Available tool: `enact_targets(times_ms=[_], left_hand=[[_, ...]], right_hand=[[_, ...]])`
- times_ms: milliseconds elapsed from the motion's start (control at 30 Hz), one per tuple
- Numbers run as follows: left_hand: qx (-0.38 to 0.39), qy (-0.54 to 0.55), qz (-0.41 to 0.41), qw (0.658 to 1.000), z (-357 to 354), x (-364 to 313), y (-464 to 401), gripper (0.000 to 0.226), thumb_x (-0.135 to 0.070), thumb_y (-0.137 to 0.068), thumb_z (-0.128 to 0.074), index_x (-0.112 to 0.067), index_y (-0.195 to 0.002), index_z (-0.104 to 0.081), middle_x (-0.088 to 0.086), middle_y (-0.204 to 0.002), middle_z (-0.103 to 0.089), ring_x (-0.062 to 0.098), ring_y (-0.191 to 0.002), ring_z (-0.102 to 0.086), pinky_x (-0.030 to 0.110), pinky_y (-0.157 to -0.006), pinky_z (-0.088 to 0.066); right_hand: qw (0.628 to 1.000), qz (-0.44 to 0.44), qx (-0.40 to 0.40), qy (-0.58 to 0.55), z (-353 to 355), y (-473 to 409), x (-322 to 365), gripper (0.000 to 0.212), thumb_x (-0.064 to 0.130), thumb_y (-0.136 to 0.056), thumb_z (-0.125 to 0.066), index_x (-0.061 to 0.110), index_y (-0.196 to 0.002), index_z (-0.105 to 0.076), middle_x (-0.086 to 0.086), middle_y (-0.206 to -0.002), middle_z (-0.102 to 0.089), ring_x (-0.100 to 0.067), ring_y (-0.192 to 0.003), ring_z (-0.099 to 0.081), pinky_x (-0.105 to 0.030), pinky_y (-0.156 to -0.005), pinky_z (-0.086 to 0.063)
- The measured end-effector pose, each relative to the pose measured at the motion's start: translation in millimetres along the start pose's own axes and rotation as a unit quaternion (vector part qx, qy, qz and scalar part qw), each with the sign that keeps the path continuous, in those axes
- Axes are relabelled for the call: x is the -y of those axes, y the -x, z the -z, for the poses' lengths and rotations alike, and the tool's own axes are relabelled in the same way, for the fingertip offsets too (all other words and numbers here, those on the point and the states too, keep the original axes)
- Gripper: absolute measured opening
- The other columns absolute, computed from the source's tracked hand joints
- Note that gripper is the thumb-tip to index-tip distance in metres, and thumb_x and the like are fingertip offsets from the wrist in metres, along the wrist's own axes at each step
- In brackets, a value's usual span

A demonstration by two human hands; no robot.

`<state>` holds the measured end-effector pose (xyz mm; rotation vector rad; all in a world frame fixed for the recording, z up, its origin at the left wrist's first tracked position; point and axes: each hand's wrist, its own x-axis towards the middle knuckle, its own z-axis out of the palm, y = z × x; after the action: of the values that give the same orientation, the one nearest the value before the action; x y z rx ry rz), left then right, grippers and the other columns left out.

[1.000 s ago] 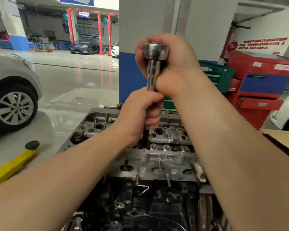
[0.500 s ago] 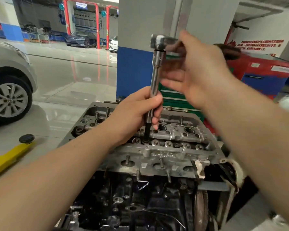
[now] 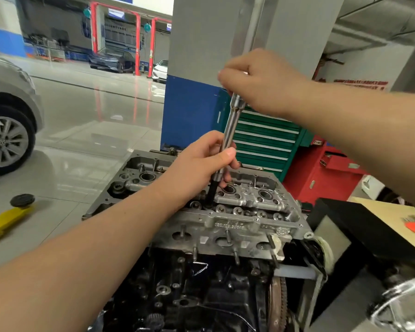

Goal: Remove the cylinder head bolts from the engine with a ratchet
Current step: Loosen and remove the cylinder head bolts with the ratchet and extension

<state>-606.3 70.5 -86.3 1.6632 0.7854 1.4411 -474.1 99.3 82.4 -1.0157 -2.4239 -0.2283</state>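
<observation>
On the workshop floor (image 3: 86, 130) in front of me stands the engine (image 3: 201, 283), its cylinder head (image 3: 237, 226) on top. The ratchet (image 3: 230, 125) rises nearly upright from the head, its dark lower end sunk among the valve gear. My right hand (image 3: 261, 85) grips its top; my left hand (image 3: 201, 159) wraps its shaft low down.

I'm gripping a smooth, shiny chrome steel extension bar (image 3: 230, 127) w/ matt black socket (image 3: 212, 191). Cylinder head (image 3: 237, 221) is looking dull cast alu, rough; block (image 3: 189, 291) greasy black. Floor (image 3: 86, 116) glossy tile.
</observation>
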Motion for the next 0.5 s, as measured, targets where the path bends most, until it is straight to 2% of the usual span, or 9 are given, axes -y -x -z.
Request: enact_targets(times_ms=[67, 133, 233, 300, 367, 400, 467, 500], left_hand=[[-0.044, -0.035, -0.010, 0.998, -1, 1, 1, 0.024, -0.037, -0.100, -0.064, -0.030, -0.120, -0.055, 0.006, -0.098, -0.074, 0.030, -0.077, -0.070, 0.041, -0.070, -0.062], [-0.057, -0.081, -0.046, 0.994, -3, 3, 3, 0.018, -0.038, -0.102, -0.062, -0.030, -0.117, -0.056, 0.002, -0.088, -0.073, 0.034, -0.077, -0.069, 0.049, -0.070, -0.063], [-0.061, -0.100, -0.067, 0.991, -5, 5, 4, 0.006, -0.032, -0.106, -0.055, -0.027, -0.109, -0.059, 0.002, -0.080, -0.070, 0.028, -0.069, -0.067, 0.052, -0.066, -0.062], [-0.048, -0.068, -0.051, 0.995, -3, 4, 5, 0.007, -0.031, -0.106, -0.054, -0.028, -0.105, -0.060, 0.001, -0.079, -0.070, 0.024, -0.068, -0.067, 0.048, -0.067, -0.063], [-0.032, -0.054, -0.044, 0.997, -1, 3, 6, 0.008, -0.031, -0.105, -0.054, -0.026, -0.104, -0.059, 0.001, -0.079, -0.069, 0.024, -0.069, -0.066, 0.046, -0.070, -0.063], [-0.030, -0.064, -0.048, 0.996, -1, 3, 6, 0.009, -0.032, -0.105, -0.053, -0.025, -0.103, -0.058, 0.001, -0.079, -0.068, 0.025, -0.069, -0.067, 0.048, -0.070, -0.064], [-0.033, -0.090, -0.056, 0.994, -2, 3, 6, 0.010, -0.033, -0.105, -0.052, -0.024, -0.102, -0.055, 0.001, -0.080, -0.069, 0.025, -0.069, -0.068, 0.049, -0.070, -0.064], [-0.035, -0.094, -0.057, 0.993, -4, 3, 5, 0.009, -0.033, -0.104, -0.051, -0.025, -0.102, -0.055, 0.002, -0.080, -0.069, 0.025, -0.069, -0.068, 0.048, -0.069, -0.064]], right_hand=[[0.999, -0.036, -0.022, 0.031, -5, -3, 7, 0.037, 0.033, -0.097, -0.045, 0.009, -0.070, -0.046, -0.003, -0.061, -0.042, -0.020, -0.062, -0.037, -0.036, -0.059, -0.031], [0.992, -0.077, -0.036, 0.092, -7, -5, 15, 0.037, 0.033, -0.094, -0.043, 0.011, -0.065, -0.047, -0.002, -0.061, -0.047, -0.021, -0.057, -0.040, -0.032, -0.053, -0.028], [0.970, -0.115, -0.062, 0.207, -8, -4, 23, 0.031, 0.033, -0.092, -0.044, 0.018, -0.065, -0.045, 0.000, -0.068, -0.043, -0.018, -0.058, -0.038, -0.028, -0.052, -0.024], [0.965, -0.121, -0.078, 0.220, -5, -2, 27, 0.031, 0.039, -0.091, -0.044, 0.020, -0.067, -0.045, 0.000, -0.068, -0.044, -0.019, -0.058, -0.039, -0.028, -0.052, -0.023], [0.977, -0.074, -0.065, 0.191, -2, -2, 23, 0.042, 0.051, -0.093, -0.043, 0.018, -0.070, -0.055, -0.001, -0.069, -0.052, -0.020, -0.061, -0.048, -0.029, -0.053, -0.028], [0.988, -0.043, -0.030, 0.145, 1, -1, 21, 0.051, 0.060, -0.095, -0.041, 0.017, -0.075, -0.061, -0.001, -0.071, -0.058, -0.020, -0.065, -0.053, -0.031, -0.054, -0.033], [0.999, -0.002, 0.049, -0.012, 7, 4, 17, 0.063, 0.069, -0.099, -0.039, 0.015, -0.087, -0.069, -0.004, -0.080, -0.067, -0.018, -0.072, -0.059, -0.038, -0.067, -0.046], [0.995, 0.009, 0.067, -0.079, 7, 5, 14, 0.064, 0.065, -0.102, -0.039, 0.011, -0.091, -0.071, -0.008, -0.086, -0.069, -0.017, -0.075, -0.059, -0.041, -0.076, -0.050]])
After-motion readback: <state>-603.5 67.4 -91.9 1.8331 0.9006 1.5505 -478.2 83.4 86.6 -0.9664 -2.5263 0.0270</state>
